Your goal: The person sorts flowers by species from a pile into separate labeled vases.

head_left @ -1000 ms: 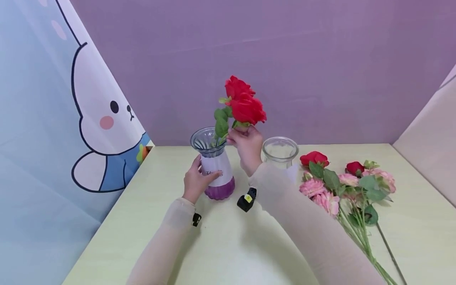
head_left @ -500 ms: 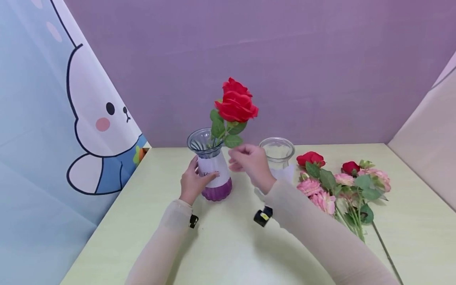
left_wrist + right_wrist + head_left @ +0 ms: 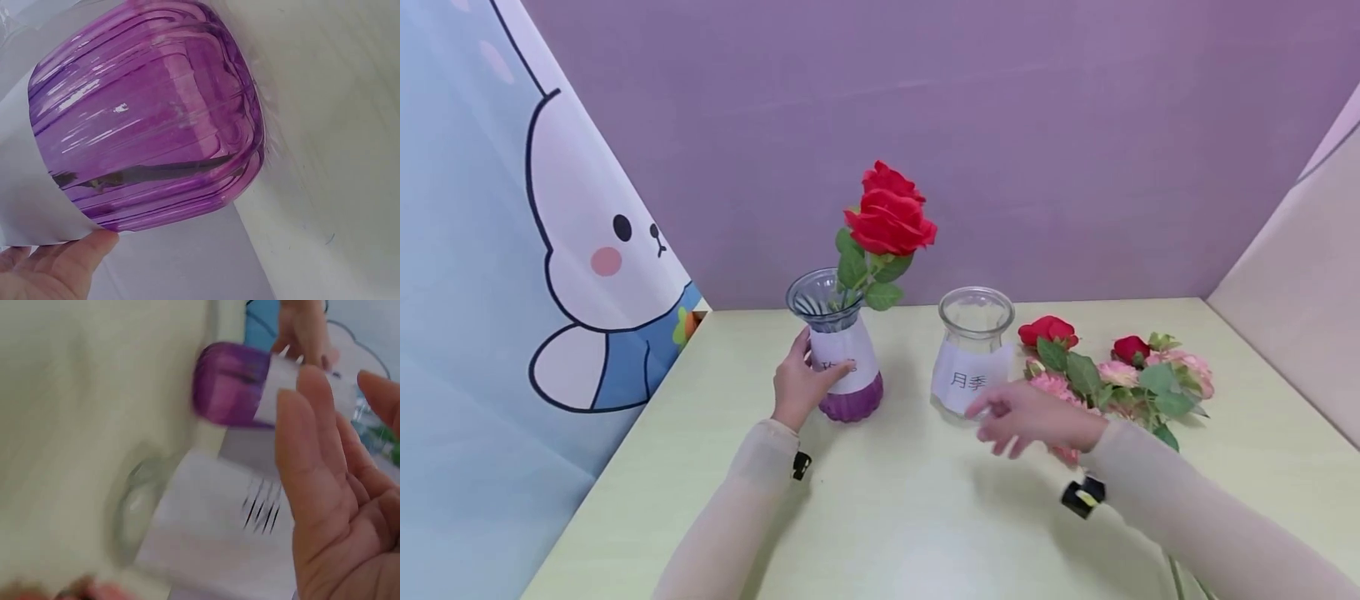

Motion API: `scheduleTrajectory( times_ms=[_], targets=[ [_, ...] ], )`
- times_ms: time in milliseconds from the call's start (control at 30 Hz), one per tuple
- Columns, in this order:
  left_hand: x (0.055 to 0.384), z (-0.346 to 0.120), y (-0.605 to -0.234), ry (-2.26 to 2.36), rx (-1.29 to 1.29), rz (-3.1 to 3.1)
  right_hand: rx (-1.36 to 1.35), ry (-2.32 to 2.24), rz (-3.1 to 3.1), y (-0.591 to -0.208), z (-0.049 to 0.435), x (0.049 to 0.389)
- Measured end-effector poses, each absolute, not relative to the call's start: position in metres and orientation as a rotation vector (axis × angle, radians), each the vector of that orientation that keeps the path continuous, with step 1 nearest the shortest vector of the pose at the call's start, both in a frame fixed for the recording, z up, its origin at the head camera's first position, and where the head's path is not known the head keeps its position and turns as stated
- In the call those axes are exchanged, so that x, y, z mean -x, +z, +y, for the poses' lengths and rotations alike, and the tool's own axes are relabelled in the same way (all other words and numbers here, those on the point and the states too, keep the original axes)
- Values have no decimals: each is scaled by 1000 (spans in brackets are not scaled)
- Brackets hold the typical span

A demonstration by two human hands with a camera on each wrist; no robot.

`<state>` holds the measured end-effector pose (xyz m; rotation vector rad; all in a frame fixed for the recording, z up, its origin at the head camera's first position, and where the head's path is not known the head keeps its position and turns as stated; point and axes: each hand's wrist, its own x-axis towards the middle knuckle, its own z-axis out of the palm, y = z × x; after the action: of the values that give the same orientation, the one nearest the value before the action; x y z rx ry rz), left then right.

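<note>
My left hand [image 3: 802, 387] grips a purple-based glass vase [image 3: 853, 403] with a white paper label, thumb across the front. Two red roses [image 3: 891, 218] with green leaves lean right out of its rim. Through the purple glass [image 3: 150, 112], the left wrist view shows a dark stem [image 3: 150, 174] inside. My right hand [image 3: 1037, 417] holds nothing; its fingers are loosely spread in front of a clear glass vase [image 3: 976, 337] with a labelled white paper. In the right wrist view that paper [image 3: 212, 519] is blurred.
Red roses [image 3: 1048, 330] and pink flowers [image 3: 1183, 371] lie in a pile on the right of the pale table [image 3: 910, 517], partly behind my right hand and forearm. A purple wall [image 3: 1037, 150] stands behind the table, and a cartoon-printed cloth [image 3: 482, 333] hangs at left.
My right hand has let go of the rose at the purple-based vase and moved right and down, past the clear vase. The left hand keeps its grip on the vase.
</note>
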<state>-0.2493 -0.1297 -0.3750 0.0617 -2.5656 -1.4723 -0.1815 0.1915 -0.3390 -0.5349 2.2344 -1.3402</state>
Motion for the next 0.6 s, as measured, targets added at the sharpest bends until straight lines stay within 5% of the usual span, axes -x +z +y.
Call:
scheduleTrajectory(
  times_ms=[600],
  targets=[
    [257, -125, -370, -1464, -58, -2617, 172, -1213, 2255, -360, 370, 161]
  ],
)
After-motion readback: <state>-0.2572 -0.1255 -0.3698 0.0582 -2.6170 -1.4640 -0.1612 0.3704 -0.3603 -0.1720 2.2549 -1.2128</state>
